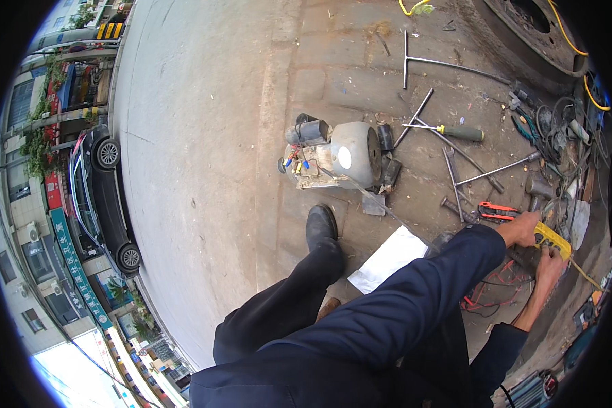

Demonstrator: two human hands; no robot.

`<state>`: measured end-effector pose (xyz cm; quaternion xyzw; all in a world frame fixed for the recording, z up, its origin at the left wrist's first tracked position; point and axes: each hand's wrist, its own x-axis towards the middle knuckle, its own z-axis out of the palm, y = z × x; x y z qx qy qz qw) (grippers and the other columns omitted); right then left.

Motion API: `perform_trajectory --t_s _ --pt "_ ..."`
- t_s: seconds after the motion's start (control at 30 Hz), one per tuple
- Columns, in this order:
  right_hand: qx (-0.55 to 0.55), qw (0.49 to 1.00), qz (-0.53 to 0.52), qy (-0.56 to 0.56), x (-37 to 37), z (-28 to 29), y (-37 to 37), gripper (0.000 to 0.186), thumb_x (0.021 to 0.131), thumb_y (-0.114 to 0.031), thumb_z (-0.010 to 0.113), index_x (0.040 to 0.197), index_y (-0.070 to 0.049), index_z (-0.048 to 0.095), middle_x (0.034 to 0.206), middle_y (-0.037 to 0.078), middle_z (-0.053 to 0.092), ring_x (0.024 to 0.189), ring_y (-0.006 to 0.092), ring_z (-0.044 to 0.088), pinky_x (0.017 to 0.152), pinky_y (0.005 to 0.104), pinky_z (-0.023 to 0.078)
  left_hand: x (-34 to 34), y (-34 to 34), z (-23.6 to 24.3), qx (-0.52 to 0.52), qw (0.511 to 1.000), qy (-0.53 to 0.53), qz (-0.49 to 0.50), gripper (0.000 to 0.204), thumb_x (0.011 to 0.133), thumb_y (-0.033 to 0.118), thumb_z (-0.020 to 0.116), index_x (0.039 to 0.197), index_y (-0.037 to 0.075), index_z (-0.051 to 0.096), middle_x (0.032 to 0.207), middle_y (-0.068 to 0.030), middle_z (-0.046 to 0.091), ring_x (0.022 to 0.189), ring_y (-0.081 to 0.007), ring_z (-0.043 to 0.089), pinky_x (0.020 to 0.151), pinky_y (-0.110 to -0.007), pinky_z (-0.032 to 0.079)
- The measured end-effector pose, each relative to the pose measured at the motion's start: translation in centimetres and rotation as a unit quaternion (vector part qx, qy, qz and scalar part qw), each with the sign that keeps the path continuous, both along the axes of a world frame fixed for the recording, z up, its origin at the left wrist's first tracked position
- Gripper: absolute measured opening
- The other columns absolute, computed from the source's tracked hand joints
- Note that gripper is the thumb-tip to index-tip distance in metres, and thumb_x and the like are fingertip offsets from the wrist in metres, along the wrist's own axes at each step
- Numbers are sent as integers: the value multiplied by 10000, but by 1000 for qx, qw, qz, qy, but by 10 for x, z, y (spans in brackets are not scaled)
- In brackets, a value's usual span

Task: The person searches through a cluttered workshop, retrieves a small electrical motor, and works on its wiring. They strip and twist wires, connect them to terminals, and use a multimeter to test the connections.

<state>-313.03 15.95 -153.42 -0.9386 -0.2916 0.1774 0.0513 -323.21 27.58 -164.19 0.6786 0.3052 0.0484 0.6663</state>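
At the right, my left hand (521, 229) is closed at the near-left end of a yellow power strip (557, 241) with dark sockets. My right hand (549, 264) grips the strip's lower side, its fingertips against the sockets. Whether a plug sits between my fingers, I cannot make out. Just beyond my left hand lies a tool with red-orange handles (498, 211). A grey electric motor (350, 155) rests on the ground in the middle, with coloured wire connectors and a black cylinder on it. From it a cable (391, 212) runs toward my left sleeve.
A white sheet (392, 258) lies beside my left forearm. T-handle wrenches (455, 62) and a screwdriver (464, 133) are scattered beyond the motor. Red and black leads (500, 289) lie under my arms. A wheel rim (523, 44) stands far right; a black car (103, 197) is at left.
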Motion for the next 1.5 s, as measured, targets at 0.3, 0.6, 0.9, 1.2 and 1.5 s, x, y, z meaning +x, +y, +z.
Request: perform_trajectory --t_s 0.3,0.6,0.9,1.2,1.5 --pt "-5 1000 19 -6 -5 7 5 384 984 -322 626 1106 30 719 1022 251 742 986 432 705 876 472 520 0 0 0 -14 1000 2 6 536 727 72 809 1199 -55 588 1146 -321 690 1137 -493 649 945 -505 550" --pt "-3 1000 -5 13 1 -3 0 375 988 -315 629 1104 29 717 1007 253 742 971 436 708 867 475 523 -3 2 4 -18 1000 -6 6 538 721 71 806 1198 -59 593 1144 -326 692 1138 -492 654 949 -504 551" --pt "3 1000 -14 12 5 -9 -5 368 991 -304 635 1110 33 720 1009 255 743 970 430 715 858 472 524 -5 5 11 -30 1000 6 7 508 742 64 795 1191 -65 596 1152 -331 692 1145 -490 657 938 -497 556" --pt "0 1000 -3 14 10 -13 -7 370 994 -300 634 1112 40 720 1018 252 747 982 430 716 861 475 524 -9 8 19 -38 999 17 0 507 755 55 789 1203 -70 586 1163 -326 692 1155 -488 654 945 -495 555" --pt "-5 1000 4 11 4 -4 -3 377 994 -311 645 1097 45 711 996 251 740 946 430 703 854 467 516 -12 7 22 -22 1000 9 16 451 775 42 734 1173 -98 577 1136 -354 687 1143 -522 640 944 -530 547"
